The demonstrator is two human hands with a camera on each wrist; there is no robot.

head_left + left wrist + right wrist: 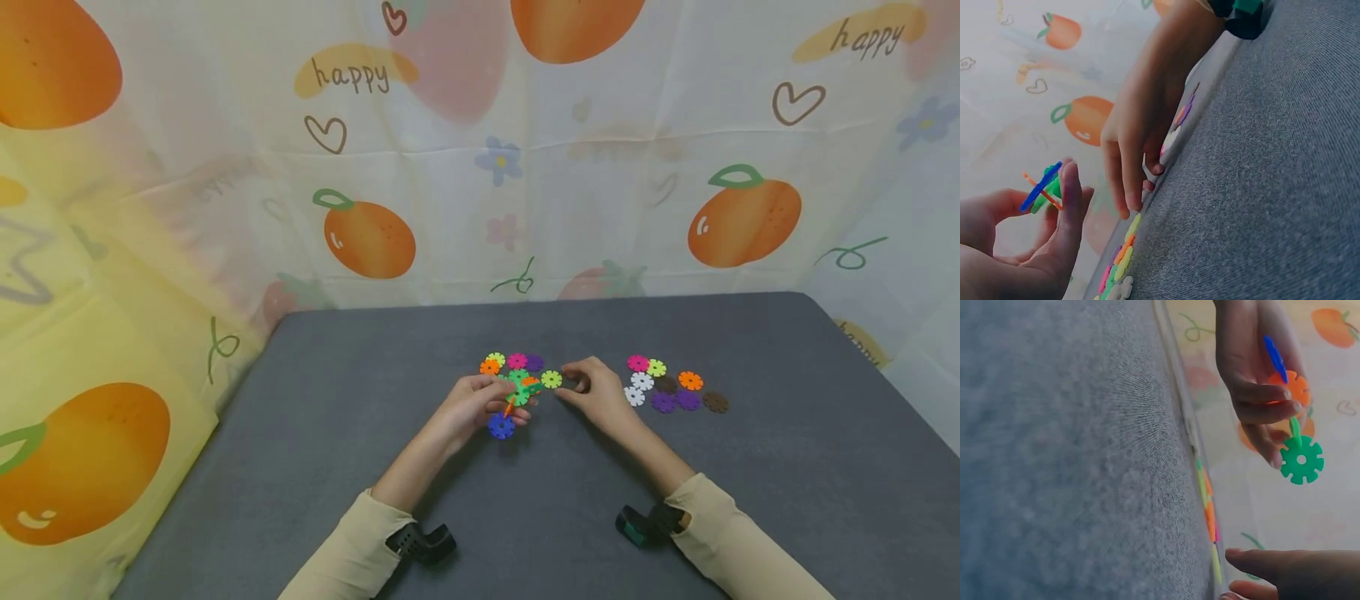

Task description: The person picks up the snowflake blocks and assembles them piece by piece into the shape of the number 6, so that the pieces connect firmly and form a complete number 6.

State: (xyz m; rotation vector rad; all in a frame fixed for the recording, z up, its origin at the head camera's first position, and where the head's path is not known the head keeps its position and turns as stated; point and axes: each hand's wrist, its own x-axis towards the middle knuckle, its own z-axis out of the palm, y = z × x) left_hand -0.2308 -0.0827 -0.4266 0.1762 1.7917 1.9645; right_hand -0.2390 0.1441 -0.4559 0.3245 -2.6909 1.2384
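Note:
My left hand (471, 406) pinches a small joined chain of notched plastic discs above the table. In it are a blue disc (501, 427), an orange disc (1298, 387) and green discs (1311, 467); fingers cover part of the joins. My right hand (606, 402) is low over the table, thumb and forefinger spread apart beside a yellow-green disc (551, 380). That disc lies flat, and I see no grip on it. In the left wrist view, the right hand's fingers point down close to the row of discs.
Behind the left hand lie loose discs, among them a pink disc (517, 361), a purple disc (535, 363) and an orange disc (489, 367). Right of the right hand is another group with white discs (634, 397) and brown discs (716, 403). A printed curtain (450, 225) hangs behind the grey table (525, 533).

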